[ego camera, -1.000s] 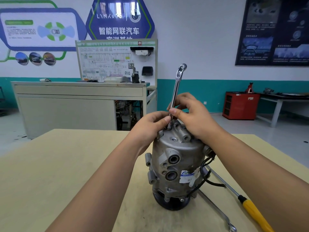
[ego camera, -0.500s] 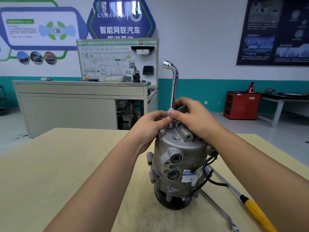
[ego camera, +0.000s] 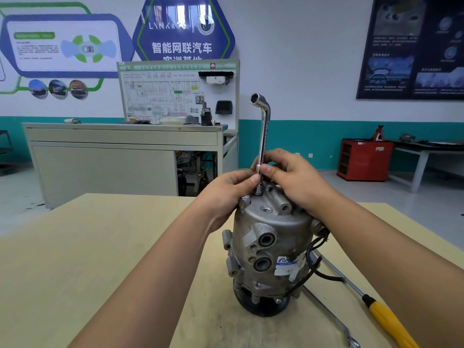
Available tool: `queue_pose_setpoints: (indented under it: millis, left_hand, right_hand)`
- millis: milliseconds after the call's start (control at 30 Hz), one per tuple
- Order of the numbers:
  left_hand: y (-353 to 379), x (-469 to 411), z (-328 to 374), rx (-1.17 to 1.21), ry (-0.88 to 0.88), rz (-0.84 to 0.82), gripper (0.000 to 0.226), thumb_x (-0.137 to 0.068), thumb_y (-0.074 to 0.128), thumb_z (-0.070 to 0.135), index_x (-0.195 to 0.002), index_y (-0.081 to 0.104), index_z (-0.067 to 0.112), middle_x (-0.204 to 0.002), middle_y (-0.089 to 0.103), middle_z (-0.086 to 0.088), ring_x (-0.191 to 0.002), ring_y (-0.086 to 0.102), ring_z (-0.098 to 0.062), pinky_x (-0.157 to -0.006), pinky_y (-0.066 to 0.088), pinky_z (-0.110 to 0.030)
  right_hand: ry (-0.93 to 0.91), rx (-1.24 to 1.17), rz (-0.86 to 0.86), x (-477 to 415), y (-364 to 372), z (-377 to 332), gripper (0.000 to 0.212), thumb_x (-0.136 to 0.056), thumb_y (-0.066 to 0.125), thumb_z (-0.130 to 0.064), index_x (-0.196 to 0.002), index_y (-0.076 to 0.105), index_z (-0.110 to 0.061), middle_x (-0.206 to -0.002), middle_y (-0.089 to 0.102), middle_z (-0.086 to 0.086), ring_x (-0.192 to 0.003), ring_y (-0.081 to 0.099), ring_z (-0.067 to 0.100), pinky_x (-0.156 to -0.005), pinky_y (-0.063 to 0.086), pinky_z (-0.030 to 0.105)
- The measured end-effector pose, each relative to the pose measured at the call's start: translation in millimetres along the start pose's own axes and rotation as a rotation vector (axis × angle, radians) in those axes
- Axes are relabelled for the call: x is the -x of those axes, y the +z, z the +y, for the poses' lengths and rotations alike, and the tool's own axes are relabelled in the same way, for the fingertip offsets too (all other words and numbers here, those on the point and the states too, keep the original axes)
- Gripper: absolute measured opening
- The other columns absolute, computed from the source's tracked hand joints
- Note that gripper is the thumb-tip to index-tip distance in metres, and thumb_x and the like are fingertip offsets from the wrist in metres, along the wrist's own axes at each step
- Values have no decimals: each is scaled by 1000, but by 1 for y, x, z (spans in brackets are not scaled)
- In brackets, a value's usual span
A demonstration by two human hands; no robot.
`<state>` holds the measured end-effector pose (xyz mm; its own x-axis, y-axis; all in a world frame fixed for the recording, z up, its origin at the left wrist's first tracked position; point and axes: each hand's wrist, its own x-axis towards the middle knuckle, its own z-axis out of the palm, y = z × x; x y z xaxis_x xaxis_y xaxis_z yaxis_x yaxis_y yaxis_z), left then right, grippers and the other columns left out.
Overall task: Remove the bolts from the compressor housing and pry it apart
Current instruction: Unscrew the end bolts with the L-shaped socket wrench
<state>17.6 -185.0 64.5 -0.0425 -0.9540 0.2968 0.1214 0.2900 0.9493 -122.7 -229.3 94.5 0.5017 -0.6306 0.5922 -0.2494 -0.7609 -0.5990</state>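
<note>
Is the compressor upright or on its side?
Upright. The compressor stands on its dark pulley end on the table, with the socket wrench rising vertically from its top.

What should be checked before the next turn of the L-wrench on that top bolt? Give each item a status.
1. L-wrench seated on the top bolt: socket end is down on the housing top; bolt head hidden, cannot tell.
2. Wrench shaft upright: ok.
3. Both hands on shaft: left hand and right hand pinch it low, ok.
4. Compressor standing on table: upright, ok; not clamped, not ok.
5. Yellow-handled screwdriver ready for prying: lies at right, ok.
</note>
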Motion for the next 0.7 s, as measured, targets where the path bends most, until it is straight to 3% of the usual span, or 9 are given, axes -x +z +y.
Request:
queue_pose_setpoints:
  millis: [167, 367, 533, 700]
  left_hand:
    - [0, -1, -2, -15, 4, 26, 15, -95, 53, 11, -99, 67, 12, -92, 71, -5, -89, 66, -16, -88, 51, -28]
    - [-2, -3, -1, -38, 2, 55, 7, -87, 63, 13, -83, 68, 12, -76, 71, 0, -75, 66, -13, -76, 53, -25]
    - [-1, -4, -1, -30, 11, 107, 9, -82, 68, 4, -83, 60, 7, -73, 66, -2, -69, 64, -13, -70, 53, -22]
    - [-2, -4, 0, -18, 5, 51, 10, -86, 63, 5, -92, 68, 12, -78, 72, -1, -75, 67, -12, -78, 55, -25]
  right_hand:
    - [33, -78, -28, 2, 1, -1, 14, -96, 51, -12, -100, 63, -18, -108, 64, 8, -105, 58, 19, -95, 44, 30]
    - [20, -94, 1, 3, 0, 1, 7, -91, 59, -29, -85, 56, -28, -84, 61, -9, -77, 56, 3, -67, 44, 8]
    - [0, -81, 50, 1, 1, 0, 5, -90, 62, -20, -86, 58, -22, -84, 60, -9, -79, 55, 9, -75, 45, 21]
    - [15, -70, 35, 1, -1, 0, 6, -93, 57, -16, -96, 63, -16, -88, 64, -3, -88, 60, 15, -82, 46, 29]
